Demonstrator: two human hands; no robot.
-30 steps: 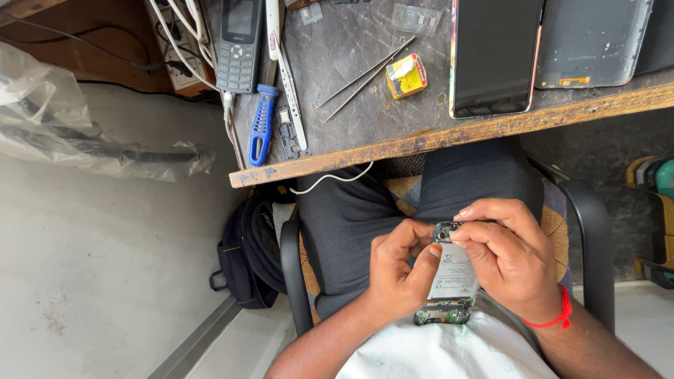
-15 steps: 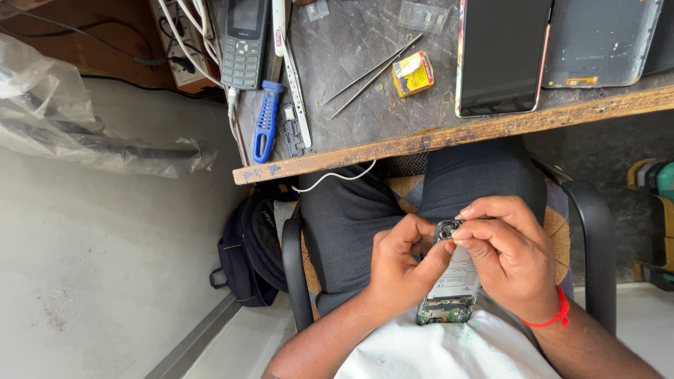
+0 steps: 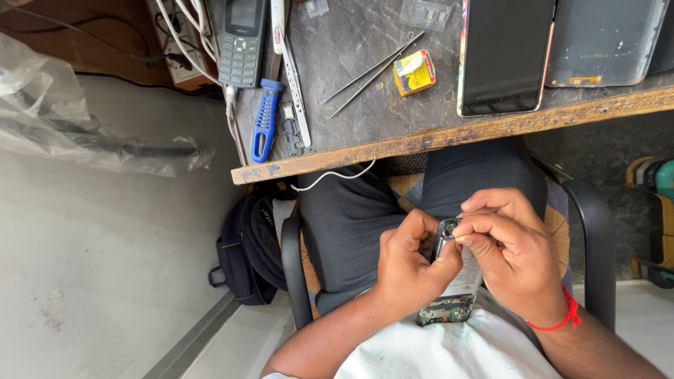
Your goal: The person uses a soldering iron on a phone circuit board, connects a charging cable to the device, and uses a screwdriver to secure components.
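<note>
Head view:
Left hand (image 3: pixel 411 263): grip closed around the opened phone (image 3: pixel 453 284), held over the lap below the desk (image 3: pixel 435 137) edge.
Right hand (image 3: pixel 512 249): fingertips pinched on the phone's top end.
Desk: tweezers (image 3: pixel 368 74), blue screwdriver (image 3: pixel 265 119), keypad phone (image 3: pixel 241 42).

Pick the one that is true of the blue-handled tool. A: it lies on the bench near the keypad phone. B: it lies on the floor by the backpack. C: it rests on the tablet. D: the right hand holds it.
A: the blue-handled tool lies on the bench just below the keypad phone, while both hands work on an opened phone over the lap.
</note>
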